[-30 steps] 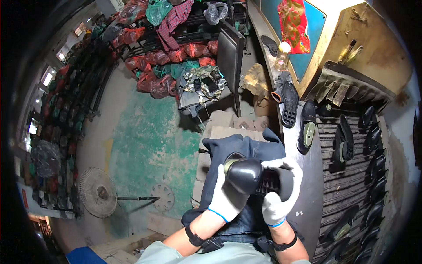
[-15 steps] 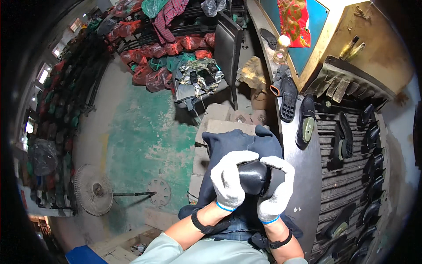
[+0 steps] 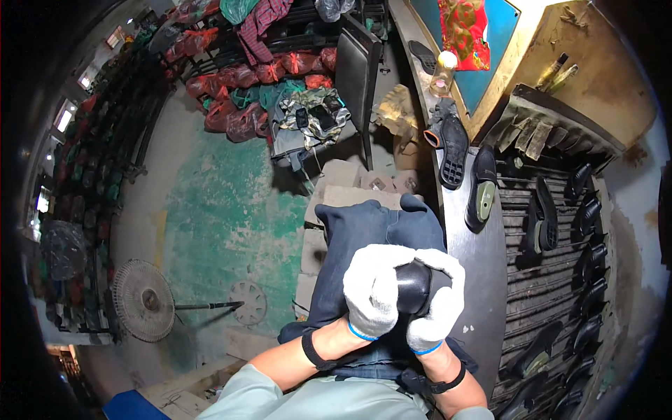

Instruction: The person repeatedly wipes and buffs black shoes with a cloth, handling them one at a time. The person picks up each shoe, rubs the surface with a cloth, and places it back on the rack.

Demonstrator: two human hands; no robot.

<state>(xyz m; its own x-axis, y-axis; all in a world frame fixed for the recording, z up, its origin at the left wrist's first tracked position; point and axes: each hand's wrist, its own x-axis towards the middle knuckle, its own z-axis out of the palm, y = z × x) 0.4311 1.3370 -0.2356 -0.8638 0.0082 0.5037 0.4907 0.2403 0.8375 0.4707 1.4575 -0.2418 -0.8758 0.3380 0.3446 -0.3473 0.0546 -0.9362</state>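
a floor fan (image 3: 143,299) is lying on the green-painted floor (image 3: 217,210) at the left. red sacks (image 3: 245,84) are piling up by the far wall, with a dark chair (image 3: 358,66) standing beside them. black shoe soles (image 3: 453,143) are resting on the metal worktop (image 3: 483,294); more soles (image 3: 542,224) are sitting along the slatted rack (image 3: 560,280) at the right. a clear bottle (image 3: 442,70) is standing near a red cloth (image 3: 465,28).

Metal bench (image 3: 483,280) with 2 upturned shoes (image 3: 453,148).
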